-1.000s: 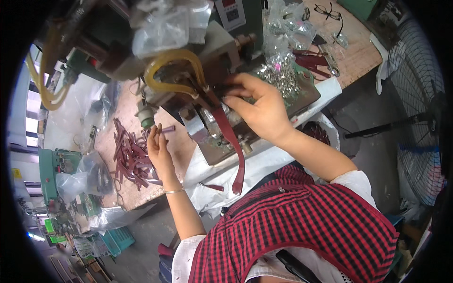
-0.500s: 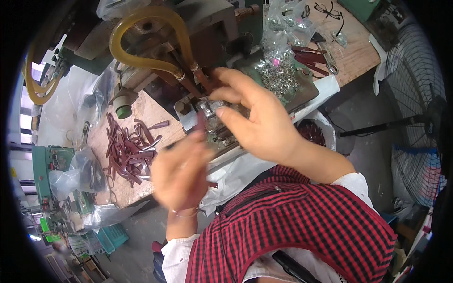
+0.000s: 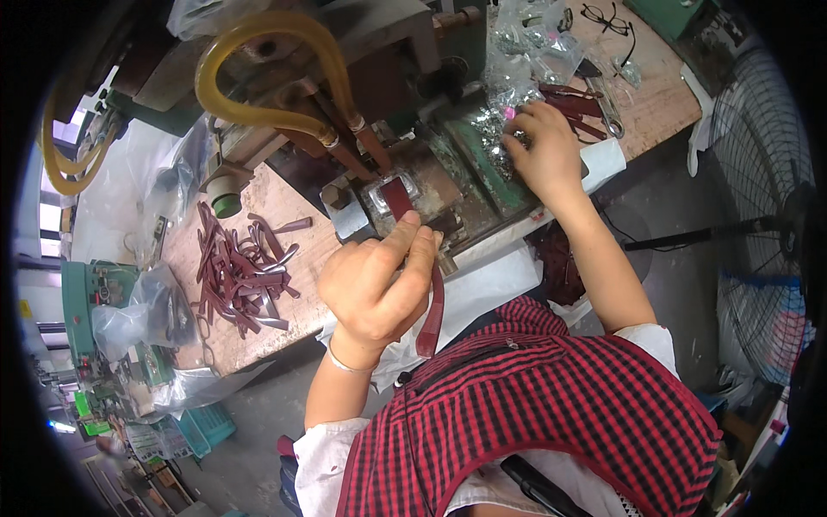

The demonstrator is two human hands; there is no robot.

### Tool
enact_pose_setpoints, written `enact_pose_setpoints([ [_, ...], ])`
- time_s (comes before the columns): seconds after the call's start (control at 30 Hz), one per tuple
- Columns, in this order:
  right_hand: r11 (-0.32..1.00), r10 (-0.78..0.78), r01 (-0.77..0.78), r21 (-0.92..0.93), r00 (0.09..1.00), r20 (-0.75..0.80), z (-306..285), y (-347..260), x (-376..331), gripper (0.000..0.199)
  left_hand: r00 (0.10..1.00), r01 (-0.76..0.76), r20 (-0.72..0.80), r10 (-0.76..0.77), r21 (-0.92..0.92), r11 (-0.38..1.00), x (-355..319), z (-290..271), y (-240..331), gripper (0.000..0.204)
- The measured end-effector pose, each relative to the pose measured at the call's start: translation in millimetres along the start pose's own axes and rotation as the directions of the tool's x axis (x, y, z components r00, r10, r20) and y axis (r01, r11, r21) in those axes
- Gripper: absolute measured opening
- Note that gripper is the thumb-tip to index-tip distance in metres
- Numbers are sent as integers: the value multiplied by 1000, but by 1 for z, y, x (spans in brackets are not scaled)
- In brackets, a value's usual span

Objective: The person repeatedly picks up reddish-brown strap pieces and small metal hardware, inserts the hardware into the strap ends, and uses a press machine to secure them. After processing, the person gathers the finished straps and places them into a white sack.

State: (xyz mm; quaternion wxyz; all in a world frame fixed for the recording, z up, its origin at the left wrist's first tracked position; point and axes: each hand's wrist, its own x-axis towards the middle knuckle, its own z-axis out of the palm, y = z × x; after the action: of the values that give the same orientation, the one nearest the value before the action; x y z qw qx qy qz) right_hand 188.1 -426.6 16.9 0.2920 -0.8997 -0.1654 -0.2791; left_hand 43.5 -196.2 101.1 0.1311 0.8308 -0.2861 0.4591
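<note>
My left hand [image 3: 379, 280] pinches a maroon eyeglass temple [image 3: 396, 198] between thumb and fingers. Its broad end lies in a small shiny metal fixture [image 3: 382, 207], just below two copper-coloured machine prongs [image 3: 369, 148]; its other end hangs down below the hand. To the right, my right hand [image 3: 549, 155] reaches to a heap of tiny silvery metal parts [image 3: 498, 146] on the machine's green bed. Its fingers are curved, with a gap between thumb and forefinger. I see no part between them.
Loose maroon temples [image 3: 237, 267] lie piled on the wooden table at left. Yellow tubes [image 3: 211, 82] loop above the fixture. Behind the metal parts are clear plastic bags [image 3: 534, 47], more temples [image 3: 573, 108] and eyeglasses [image 3: 606, 19]. A black fan [image 3: 762, 207] stands at right.
My right hand has moved from the fixture rightward to the heap of metal parts. My left hand, blurred before, has brought the temple's broad end into the fixture.
</note>
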Motion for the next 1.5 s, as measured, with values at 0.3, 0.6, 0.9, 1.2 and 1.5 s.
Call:
enact_pose_setpoints([
  [0.3, 950, -312, 311, 27, 945, 99, 9, -8, 3, 22, 995, 84, 62, -82, -24, 996, 0, -5, 8, 25],
  [0.6, 995, 96, -96, -13, 995, 18, -7, 33, 30, 11, 959, 280, -56, -277, 69, 957, -61, -42, 1, 22],
  [0.9, 634, 413, -363, 683, 905, 98, -2, 12, -10, 20, 379, 923, -207, -902, 10, 385, -184, -71, -118, 10],
  [1.2, 565, 404, -387, 729, 900, 165, 27, -31, -1, 11, 261, 320, 40, -965, 939, 125, -141, -21, -184, 62],
  [1.5, 656, 366, -380, 652, 916, 166, -43, -34, -28, 15, 85, 748, 300, -950, 611, 259, -165, -18, -214, 23],
])
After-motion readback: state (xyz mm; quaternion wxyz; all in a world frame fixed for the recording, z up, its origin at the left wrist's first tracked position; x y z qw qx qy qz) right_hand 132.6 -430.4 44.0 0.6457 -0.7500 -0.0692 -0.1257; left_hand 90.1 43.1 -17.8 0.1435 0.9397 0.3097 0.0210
